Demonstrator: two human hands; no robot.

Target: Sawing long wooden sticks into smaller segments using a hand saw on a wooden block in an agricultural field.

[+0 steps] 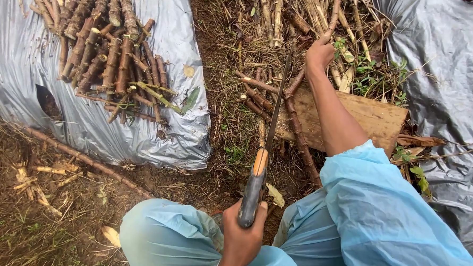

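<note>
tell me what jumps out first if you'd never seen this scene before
The long knife stands out first: the left hand grips its handle low in the middle, blade pointing up toward a wooden board. The right hand holds a long brown stem lying across that board. At upper left, a heap of cut sticks lies on a grey plastic sheet.

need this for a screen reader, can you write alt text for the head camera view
Seen from above, a person's left hand grips a long knife while the right hand holds a thin stick lying across a wooden board on the ground. Cut sticks are piled on a grey plastic sheet to the left.
</note>
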